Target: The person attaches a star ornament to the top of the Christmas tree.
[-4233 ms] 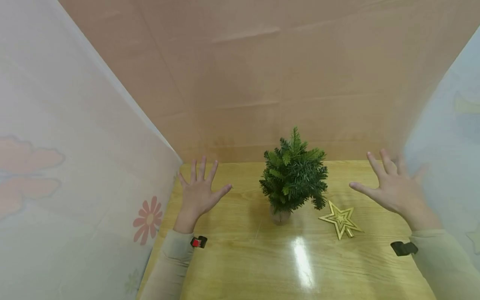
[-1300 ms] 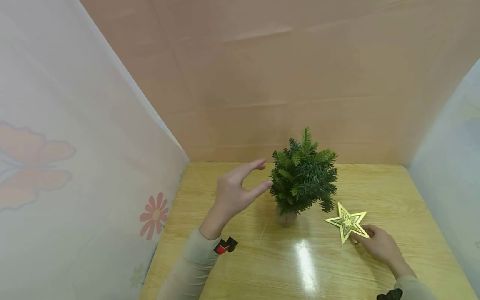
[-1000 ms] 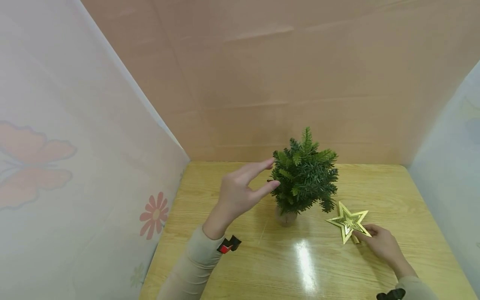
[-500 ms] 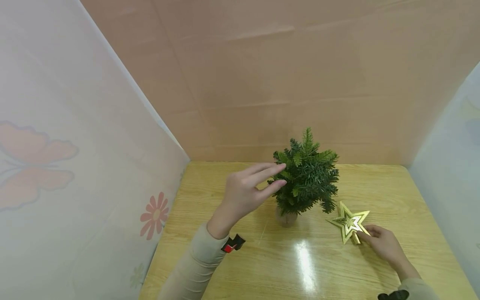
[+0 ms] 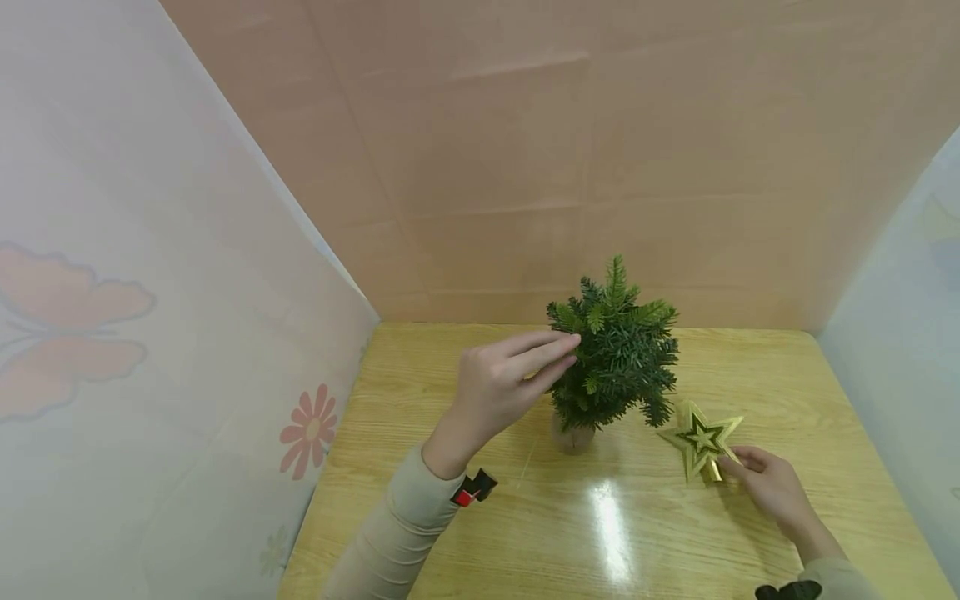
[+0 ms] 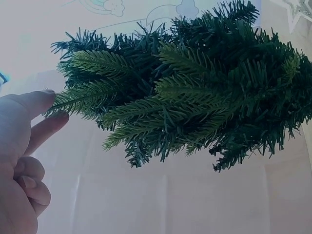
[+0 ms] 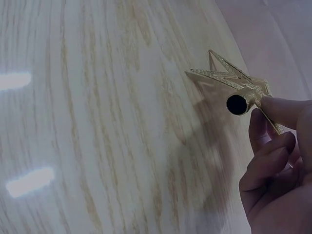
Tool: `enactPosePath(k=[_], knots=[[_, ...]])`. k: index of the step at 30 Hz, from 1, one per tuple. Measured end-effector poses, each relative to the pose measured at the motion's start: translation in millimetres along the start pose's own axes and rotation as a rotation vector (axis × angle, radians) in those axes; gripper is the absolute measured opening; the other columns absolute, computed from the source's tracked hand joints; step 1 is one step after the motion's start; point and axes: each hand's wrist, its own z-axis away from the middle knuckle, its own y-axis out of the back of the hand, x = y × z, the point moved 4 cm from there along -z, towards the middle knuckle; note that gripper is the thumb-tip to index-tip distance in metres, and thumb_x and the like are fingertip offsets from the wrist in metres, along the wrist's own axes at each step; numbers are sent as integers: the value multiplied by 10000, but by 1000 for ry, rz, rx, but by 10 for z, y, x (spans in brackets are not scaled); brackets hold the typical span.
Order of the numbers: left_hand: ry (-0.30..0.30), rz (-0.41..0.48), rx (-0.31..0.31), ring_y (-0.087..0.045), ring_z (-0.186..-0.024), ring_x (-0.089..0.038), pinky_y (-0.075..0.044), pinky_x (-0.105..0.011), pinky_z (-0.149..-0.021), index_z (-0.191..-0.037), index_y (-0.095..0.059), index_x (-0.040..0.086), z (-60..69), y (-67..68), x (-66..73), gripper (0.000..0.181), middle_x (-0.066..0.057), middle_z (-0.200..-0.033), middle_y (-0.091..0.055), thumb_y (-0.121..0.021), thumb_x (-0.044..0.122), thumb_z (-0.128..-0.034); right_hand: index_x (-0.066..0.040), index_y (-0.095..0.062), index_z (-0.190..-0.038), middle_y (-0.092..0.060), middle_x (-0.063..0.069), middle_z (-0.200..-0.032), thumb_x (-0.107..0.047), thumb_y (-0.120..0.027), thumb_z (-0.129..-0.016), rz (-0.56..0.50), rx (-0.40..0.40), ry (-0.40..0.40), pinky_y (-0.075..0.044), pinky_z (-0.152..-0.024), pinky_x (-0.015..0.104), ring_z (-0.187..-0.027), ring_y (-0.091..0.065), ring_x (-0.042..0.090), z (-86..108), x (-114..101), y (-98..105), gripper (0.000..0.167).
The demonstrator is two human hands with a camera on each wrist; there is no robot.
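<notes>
A small artificial Christmas tree [image 5: 626, 354] with a pale round base stands upright on the wooden table. My left hand [image 5: 504, 379] reaches over from its left. In the left wrist view, the thumb and index finger [image 6: 51, 124] pinch the tip of a light green sprig [image 6: 80, 97], while the other fingers curl in. A gold star tree topper [image 5: 701, 439] is in my right hand [image 5: 768, 487], pinched by one point between thumb and fingers. Seen in the right wrist view, the hollow socket of the topper [image 7: 237, 104] faces the camera.
The glossy wooden table [image 5: 540, 542] is enclosed by a brown sheet [image 5: 495, 150] at the back and pale patterned panels at left [image 5: 187, 333] and right [image 5: 900, 350]. A band with a small device [image 5: 476, 487] sits on the left wrist.
The spread hands have come inward. The left thumb and fingers have moved right and closed on the tree's sprig. The right hand has taken hold of the star topper and tilted it slightly.
</notes>
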Motion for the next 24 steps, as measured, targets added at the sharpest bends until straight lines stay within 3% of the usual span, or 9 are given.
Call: enactPosePath(k=[3, 5, 8, 11, 14, 16, 20, 22, 24], knots=[[-7, 2, 12, -762, -826, -72, -415, -108, -514, -1092, -835, 139, 4, 2, 1, 168, -2, -1038, -794, -813, 185, -932, 151, -471, -1431, -645, 316, -1258, -454, -614, -1050, -36, 30, 12, -517, -610, 286, -832, -653, 197, 3, -31, 22, 730], [-13, -4, 20, -764, -841, -76, -438, -110, -524, -1077, -840, 142, 6, 2, 2, 155, -1, -1035, -795, -814, 186, -930, 147, -493, -1412, -728, 166, -1120, -398, -645, -1046, -90, 62, 19, -485, -530, 295, -634, -532, 60, 5, -56, 41, 673], [-27, -15, 33, -765, -842, -81, -454, -108, -533, -1064, -843, 147, 12, 0, 1, 148, -1, -1032, -795, -819, 185, -923, 150, -501, -1389, -715, -89, -972, -335, -674, -1037, -175, 98, 30, -437, -446, 299, -494, -421, 62, 13, -95, 74, 623], [-37, -25, 41, -766, -825, -85, -455, -111, -526, -1063, -843, 150, 20, 0, -1, 150, -1, -1032, -794, -821, 186, -919, 153, -492, -1381, -662, -200, -925, -302, -681, -1036, -225, 119, 37, -429, -453, 291, -482, -397, 47, 5, -125, 125, 602], [-43, -31, 45, -766, -811, -87, -458, -113, -523, -1062, -843, 152, 28, -3, -4, 151, 1, -1037, -793, -821, 190, -918, 133, -488, -1385, -660, -173, -928, -283, -676, -1041, -256, 127, 43, -418, -470, 290, -490, -389, 41, -8, -161, 185, 572], [-44, -36, 48, -765, -795, -86, -450, -113, -514, -1060, -844, 153, 30, -5, -6, 150, 4, -1038, -793, -821, 194, -917, 50, -537, -1365, -674, -118, -930, -265, -671, -1044, -284, 128, 49, -403, -468, 280, -493, -385, 40, -15, -190, 224, 470], [-46, -45, 51, -757, -737, -83, -414, -108, -487, -1058, -844, 154, 30, -8, -6, 151, 5, -1039, -792, -820, 201, -916, -245, -634, -1205, -695, -129, -924, -210, -687, -1034, -387, 137, 60, -370, -461, 260, -492, -376, 38, -32, -259, 305, 182], [-46, -47, 52, -743, -687, -78, -390, -105, -473, -1057, -844, 154, 27, -9, -6, 150, 6, -1041, -791, -819, 201, -917, -349, -634, -1122, -685, -166, -888, -194, -699, -1025, -436, 146, 65, -352, -461, 263, -488, -367, 41, -45, -303, 344, 194], [-47, -50, 53, -725, -639, -72, -367, -103, -463, -1057, -843, 154, 25, -11, -6, 148, 6, -1042, -791, -817, 202, -919, -369, -652, -1089, -675, -176, -852, -190, -707, -1019, -462, 161, 73, -338, -461, 270, -482, -357, 46, -52, -357, 379, 201]])
